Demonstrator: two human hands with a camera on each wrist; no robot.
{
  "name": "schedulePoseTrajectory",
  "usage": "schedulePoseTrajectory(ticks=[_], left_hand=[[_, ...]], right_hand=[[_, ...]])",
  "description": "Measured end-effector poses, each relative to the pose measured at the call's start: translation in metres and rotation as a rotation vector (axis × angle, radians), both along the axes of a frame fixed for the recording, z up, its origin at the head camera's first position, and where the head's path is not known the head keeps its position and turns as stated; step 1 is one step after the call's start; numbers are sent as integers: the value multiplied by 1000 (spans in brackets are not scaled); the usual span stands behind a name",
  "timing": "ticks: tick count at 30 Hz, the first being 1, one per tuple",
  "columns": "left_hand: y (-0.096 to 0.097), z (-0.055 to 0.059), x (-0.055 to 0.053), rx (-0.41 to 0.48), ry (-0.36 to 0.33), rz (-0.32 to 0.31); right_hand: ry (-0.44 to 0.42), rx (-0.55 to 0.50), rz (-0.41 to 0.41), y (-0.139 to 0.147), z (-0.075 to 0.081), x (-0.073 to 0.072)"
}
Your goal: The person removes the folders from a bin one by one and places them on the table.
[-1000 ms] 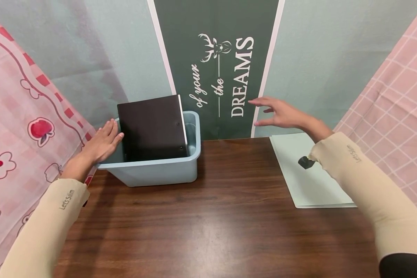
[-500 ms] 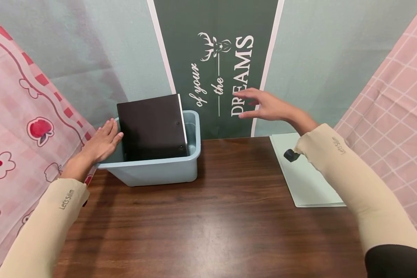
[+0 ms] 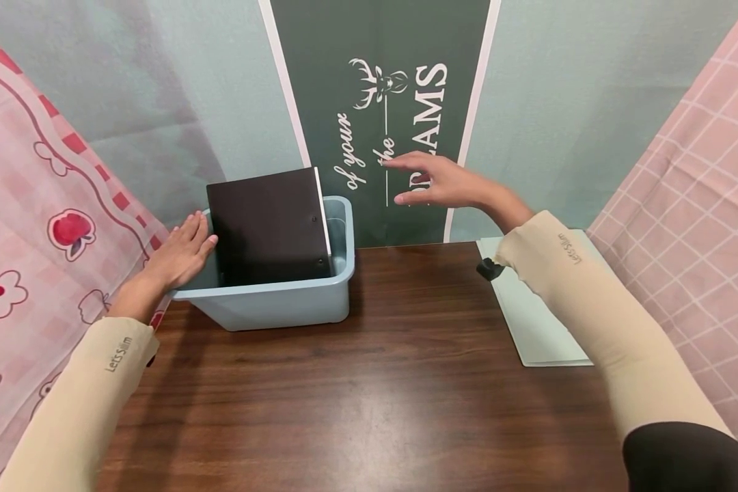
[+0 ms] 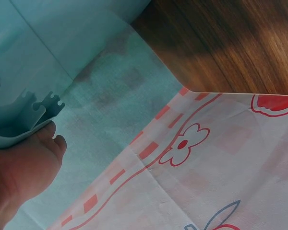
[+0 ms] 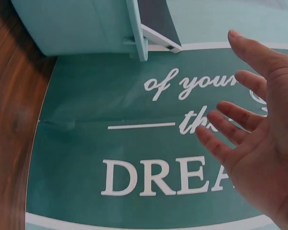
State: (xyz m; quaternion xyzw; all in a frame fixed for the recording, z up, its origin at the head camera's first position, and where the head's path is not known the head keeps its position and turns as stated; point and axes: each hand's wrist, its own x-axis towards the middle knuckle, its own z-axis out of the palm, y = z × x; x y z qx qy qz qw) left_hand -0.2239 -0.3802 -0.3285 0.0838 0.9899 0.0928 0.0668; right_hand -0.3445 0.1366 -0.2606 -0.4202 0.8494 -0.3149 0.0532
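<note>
A light blue plastic bin (image 3: 277, 305) stands at the back left, with a black binder (image 3: 264, 229) tilted upright in it and sticking out over the rim. The binder has a white right edge and small rivets; its lower part is hidden by the front wall. My left hand (image 3: 184, 253) rests on the bin's left end, fingers straight. In the left wrist view this hand (image 4: 31, 165) lies against the bin's rim. My right hand (image 3: 445, 181) is in the air right of the bin, fingers spread apart and holding nothing, as the right hand (image 5: 264, 120) shows in its wrist view.
A pale green folder (image 3: 544, 328) lies flat on the brown wooden table (image 3: 369, 396) at the right, partly under the right forearm. A printed cloth backdrop (image 3: 381, 225) hangs behind, with pink cloths (image 3: 682, 239) on both sides.
My right hand has moved leftward through the air, from above the folder side toward the bin. The left hand, the bin and the binder have stayed in place.
</note>
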Motion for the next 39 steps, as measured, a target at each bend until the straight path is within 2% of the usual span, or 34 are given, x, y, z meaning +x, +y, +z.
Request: schedulePoseTrajectory(ticks=[18, 30, 39], left_hand=[[0, -1, 0, 22, 10, 3], [1, -3, 1, 26, 9, -3], [0, -2, 0, 10, 2, 0]], right_hand=[[-70, -23, 16, -32, -1, -7], [-93, -48, 37, -51, -13, -13], [-128, -83, 47, -64, -17, -18]])
